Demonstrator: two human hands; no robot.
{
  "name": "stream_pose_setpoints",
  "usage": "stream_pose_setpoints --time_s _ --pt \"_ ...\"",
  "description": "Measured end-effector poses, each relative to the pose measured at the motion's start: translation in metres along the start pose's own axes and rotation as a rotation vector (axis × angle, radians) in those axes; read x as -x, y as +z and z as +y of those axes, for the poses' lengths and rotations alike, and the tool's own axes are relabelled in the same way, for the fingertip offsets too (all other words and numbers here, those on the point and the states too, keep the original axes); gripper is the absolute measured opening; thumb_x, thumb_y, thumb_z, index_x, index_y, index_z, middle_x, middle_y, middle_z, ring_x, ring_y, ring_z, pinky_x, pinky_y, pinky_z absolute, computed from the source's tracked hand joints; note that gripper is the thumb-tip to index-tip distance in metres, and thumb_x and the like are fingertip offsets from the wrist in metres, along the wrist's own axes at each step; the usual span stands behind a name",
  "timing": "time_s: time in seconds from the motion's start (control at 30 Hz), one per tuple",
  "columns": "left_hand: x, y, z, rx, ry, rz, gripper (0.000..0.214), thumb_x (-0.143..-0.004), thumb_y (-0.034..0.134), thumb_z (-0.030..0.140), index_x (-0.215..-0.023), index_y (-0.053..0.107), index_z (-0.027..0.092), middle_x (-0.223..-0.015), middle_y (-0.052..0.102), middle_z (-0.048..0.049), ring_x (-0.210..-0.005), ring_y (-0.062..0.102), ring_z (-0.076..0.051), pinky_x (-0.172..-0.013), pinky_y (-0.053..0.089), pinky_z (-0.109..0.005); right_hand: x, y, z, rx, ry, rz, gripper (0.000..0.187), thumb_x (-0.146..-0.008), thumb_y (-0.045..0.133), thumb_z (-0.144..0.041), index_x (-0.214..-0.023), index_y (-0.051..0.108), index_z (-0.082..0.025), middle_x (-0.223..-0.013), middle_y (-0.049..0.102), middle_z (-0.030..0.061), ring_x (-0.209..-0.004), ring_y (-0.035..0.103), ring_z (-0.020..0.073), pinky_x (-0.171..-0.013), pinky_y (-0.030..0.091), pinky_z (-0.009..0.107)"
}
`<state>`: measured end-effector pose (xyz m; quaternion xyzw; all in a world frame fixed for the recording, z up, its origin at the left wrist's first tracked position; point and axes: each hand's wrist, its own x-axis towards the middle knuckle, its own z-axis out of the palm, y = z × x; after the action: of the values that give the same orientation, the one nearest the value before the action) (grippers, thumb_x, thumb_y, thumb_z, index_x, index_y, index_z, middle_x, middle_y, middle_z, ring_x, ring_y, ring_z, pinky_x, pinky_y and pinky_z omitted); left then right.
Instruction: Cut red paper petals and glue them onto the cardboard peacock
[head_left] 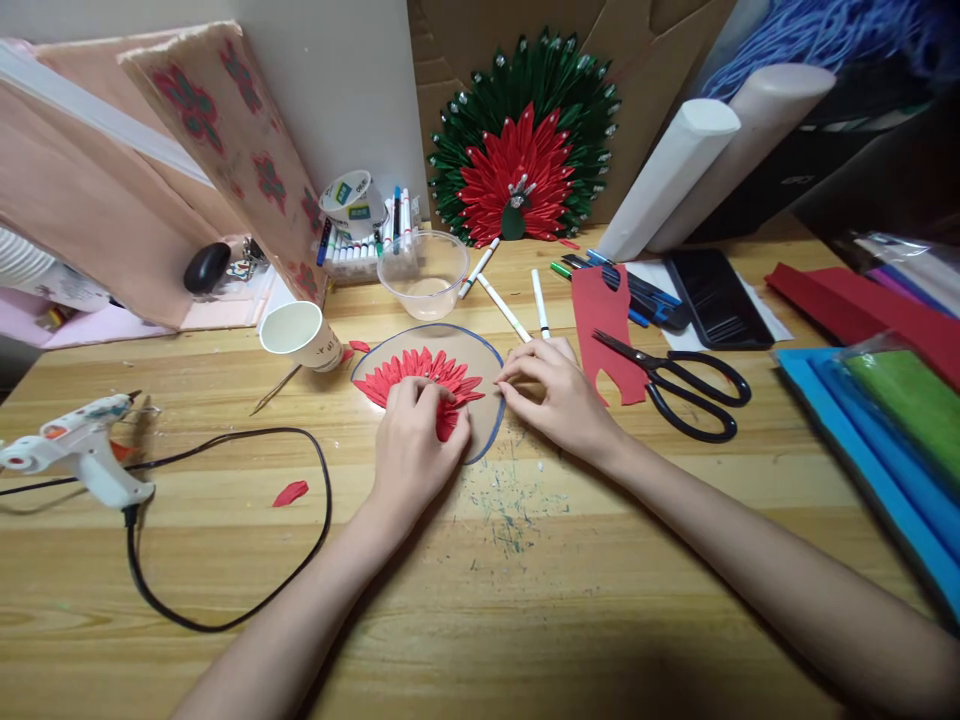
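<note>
A round cardboard disc (484, 425) with a blue-marked rim lies on the table, and a fan of red crepe-paper petals (420, 368) covers much of it. My left hand (420, 435) rests over the petals with its fingers bent down onto them; part of the fan is hidden beneath. At the disc's right edge, my right hand (551, 395) has thumb and fingertips pinched together; whatever may be between them is too small to make out. One loose red petal (291, 493) lies to the left of my left forearm.
A glue gun (90, 445) with a looping black cord lies left. Black scissors (675, 385) and cut red paper (604, 330) are right. Behind stand a paper cup (300, 335), a clear plastic bowl (424, 275), markers (502, 305) and a green-and-red paper peacock (521, 140).
</note>
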<state>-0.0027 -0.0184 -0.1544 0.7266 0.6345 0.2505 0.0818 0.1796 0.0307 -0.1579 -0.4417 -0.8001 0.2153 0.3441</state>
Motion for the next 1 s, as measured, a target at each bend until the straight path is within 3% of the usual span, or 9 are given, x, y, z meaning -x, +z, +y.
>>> stream_pose_setpoints --time_s 0.27,0.4,0.47,0.57,0.63,0.7,0.87,1.0 --pt "0.001 -0.003 0.002 -0.023 0.024 -0.048 0.016 -0.085 0.051 0.028 -0.089 0.061 0.016 -0.094 0.055 -0.0088 -0.091 0.050 -0.022 -0.081 0.043 -0.033 0.001 0.005 0.003 0.001 -0.079 0.009 0.008 -0.083 0.054 -0.017 -0.083 0.062 -0.019 -0.088 0.060 0.0063 -0.093 0.047 0.0219 -0.084 0.042 0.037" --pt "-0.005 -0.013 -0.001 0.014 -0.023 -0.008 0.018 -0.086 0.048 0.028 -0.095 0.060 0.016 -0.097 0.057 -0.0085 -0.093 0.052 -0.022 -0.085 0.042 -0.034 0.002 0.006 0.003 -0.038 -0.046 -0.050 0.009 -0.083 0.051 -0.018 -0.081 0.060 -0.019 -0.085 0.060 0.0055 -0.090 0.050 0.0211 -0.084 0.041 0.039" --pt "-0.012 -0.022 -0.012 -0.008 -0.091 0.057 0.022 -0.088 0.045 0.029 -0.099 0.058 0.016 -0.099 0.059 -0.0094 -0.096 0.053 -0.023 -0.087 0.042 -0.037 0.004 0.006 0.000 -0.160 0.100 -0.089 0.009 -0.084 0.050 -0.022 -0.084 0.058 -0.019 -0.083 0.060 0.0049 -0.085 0.054 0.0199 -0.079 0.045 0.038" --pt "-0.023 -0.035 -0.039 -0.095 -0.264 0.112 0.031 -0.089 0.040 0.033 -0.106 0.058 0.015 -0.106 0.059 -0.0134 -0.102 0.052 -0.028 -0.090 0.040 -0.042 0.011 0.002 -0.010 -0.493 0.494 -0.125 0.017 -0.083 0.049 -0.031 -0.096 0.052 -0.019 -0.086 0.061 0.0056 -0.079 0.060 0.0185 -0.072 0.050 0.037" --pt "-0.029 -0.042 -0.058 -0.064 -0.331 0.025 0.034 -0.088 0.040 0.034 -0.107 0.057 0.012 -0.108 0.059 -0.0161 -0.107 0.052 -0.029 -0.093 0.039 -0.043 0.017 -0.003 -0.021 -0.637 0.692 -0.133 0.025 -0.079 0.055 -0.031 -0.100 0.050 -0.019 -0.107 0.059 0.0103 -0.092 0.062 0.0197 -0.083 0.050 0.039" --pt "-0.033 -0.044 -0.071 -0.005 -0.340 -0.061 0.035 -0.088 0.038 0.032 -0.107 0.057 0.010 -0.109 0.061 -0.0169 -0.106 0.053 -0.029 -0.093 0.039 -0.042 0.022 -0.009 -0.031 -0.742 0.806 -0.080 0.032 -0.076 0.059 -0.029 -0.106 0.049 -0.020 -0.126 0.051 0.0124 -0.110 0.057 0.0210 -0.098 0.042 0.039" --pt "-0.034 -0.043 -0.079 0.108 -0.369 -0.055 0.034 -0.084 0.040 0.033 -0.100 0.060 0.011 -0.106 0.062 -0.0183 -0.107 0.053 -0.030 -0.093 0.038 -0.043 0.023 -0.016 -0.041 -1.118 0.968 -0.006 0.026 -0.077 0.057 -0.025 -0.101 0.055 -0.017 -0.115 0.063 0.0129 -0.113 0.058 0.0220 -0.104 0.040 0.035" --pt "-0.027 -0.048 -0.082 0.204 -0.415 -0.052 0.029 -0.077 0.048 0.037 -0.086 0.063 0.013 -0.089 0.067 -0.0149 -0.093 0.059 -0.029 -0.082 0.043 -0.039 0.019 -0.010 -0.027 -1.087 0.931 0.131 0.019 -0.078 0.053 -0.022 -0.096 0.057 -0.016 -0.111 0.066 0.0137 -0.108 0.061 0.0220 -0.103 0.040 0.039"
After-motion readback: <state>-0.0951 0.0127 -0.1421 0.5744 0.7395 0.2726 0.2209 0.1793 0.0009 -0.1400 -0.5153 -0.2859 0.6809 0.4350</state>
